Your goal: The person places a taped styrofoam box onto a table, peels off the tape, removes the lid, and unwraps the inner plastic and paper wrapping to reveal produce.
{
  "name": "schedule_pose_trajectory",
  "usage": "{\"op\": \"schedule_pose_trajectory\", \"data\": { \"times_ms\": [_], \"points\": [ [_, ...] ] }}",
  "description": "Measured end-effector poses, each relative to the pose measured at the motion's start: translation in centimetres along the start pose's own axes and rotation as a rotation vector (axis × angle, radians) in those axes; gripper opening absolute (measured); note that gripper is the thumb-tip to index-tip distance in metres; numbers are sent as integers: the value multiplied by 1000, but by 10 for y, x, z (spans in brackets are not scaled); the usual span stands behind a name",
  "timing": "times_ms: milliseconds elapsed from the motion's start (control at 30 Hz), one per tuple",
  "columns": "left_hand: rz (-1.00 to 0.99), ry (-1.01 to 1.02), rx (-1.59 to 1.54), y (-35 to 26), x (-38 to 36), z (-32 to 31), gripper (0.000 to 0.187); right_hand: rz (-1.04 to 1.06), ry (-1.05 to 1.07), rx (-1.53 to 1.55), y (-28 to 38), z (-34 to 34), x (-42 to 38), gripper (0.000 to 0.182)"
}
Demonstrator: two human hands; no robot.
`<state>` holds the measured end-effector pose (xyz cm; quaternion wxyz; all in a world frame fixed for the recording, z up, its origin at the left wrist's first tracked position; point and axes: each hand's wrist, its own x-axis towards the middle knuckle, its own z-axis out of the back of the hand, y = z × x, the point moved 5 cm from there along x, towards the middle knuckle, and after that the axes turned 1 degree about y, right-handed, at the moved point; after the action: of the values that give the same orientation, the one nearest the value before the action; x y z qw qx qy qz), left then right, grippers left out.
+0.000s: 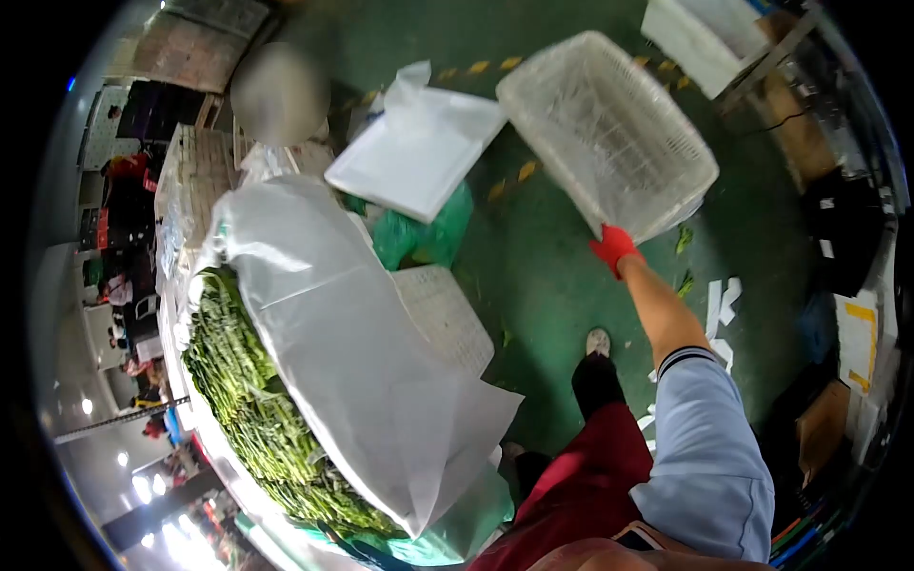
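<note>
My right hand point(617, 250), in a red glove, is closed on the near corner of a white plastic crate point(703, 171). The crate has slotted sides, a clear plastic liner inside, and is tilted over the green floor. My left hand is out of view. To the left, long green leafy vegetables point(257, 409) lie packed in a large heap. A white sheet point(352, 333) partly covers them.
A white foam lid point(419, 152) lies beyond the sheet, near a green plastic bag point(447, 228). Another white crate point(443, 314) sits beside the heap. Paper strips point(716, 309) and leaf scraps point(685, 240) litter the floor. A white foam box point(700, 48) stands far right.
</note>
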<state>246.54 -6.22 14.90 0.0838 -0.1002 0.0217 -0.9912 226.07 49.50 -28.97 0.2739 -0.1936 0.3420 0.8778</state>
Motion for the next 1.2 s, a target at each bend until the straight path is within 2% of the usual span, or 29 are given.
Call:
{"op": "schedule_pose_trajectory", "data": {
  "times_ms": [33,67,133,167,233,267,333,433,533,600,633,733,800,900,1000,1067,1100,1133,1167,1200],
  "points": [
    [40,5,3,-2,0,-2,35,-36,10,2,-9,-10,18,54],
    [77,15,8,-5,0,-3,35,-61,-31,-121,-28,-27,43,57],
    [131,27,30,-11,1,-5,36,-146,43,-171,-43,-39,62,56],
    [155,28,38,-13,1,-4,37,-165,59,-130,-48,-45,69,47],
    [193,36,50,-16,0,-2,38,-144,-70,-113,-60,-52,77,35],
    [211,33,54,-17,1,-3,38,-148,-57,-185,-65,-53,84,31],
    [235,32,57,-18,1,-1,39,-156,-38,-331,-68,-50,93,24],
    [261,34,49,-20,4,-1,40,-124,8,-396,-63,-61,92,19],
    [267,23,20,-17,4,-2,42,-9,-30,-365,-66,-100,56,20],
    [269,14,-7,-13,5,-3,43,43,2,-320,-75,-143,19,21],
    [265,8,-22,-12,5,-2,43,32,113,-326,-69,-158,-6,21],
    [253,-13,-81,-6,4,-1,45,134,87,-195,-73,-215,-78,19],
    [231,-33,-126,1,2,2,46,30,222,-186,-57,-229,-118,24],
    [200,-52,-204,9,-3,3,47,-61,201,-128,-37,-246,-149,22],
    [190,-81,-326,15,-10,7,49,-188,67,29,-22,-253,-157,21],
    [247,-124,-437,17,-17,5,54,-109,231,-121,-4,-243,-169,26],
    [286,-172,-496,42,-30,-2,50,-53,305,-202,9,-236,-167,29],
    [210,-163,-493,52,-32,-2,49,-74,237,-229,-5,-257,-161,46],
    [135,-155,-492,62,-35,-2,48,-64,196,-316,39,-206,-197,61],
    [-33,-157,-466,58,-34,-2,48,75,212,-338,15,-232,-182,63]
  ]
}}
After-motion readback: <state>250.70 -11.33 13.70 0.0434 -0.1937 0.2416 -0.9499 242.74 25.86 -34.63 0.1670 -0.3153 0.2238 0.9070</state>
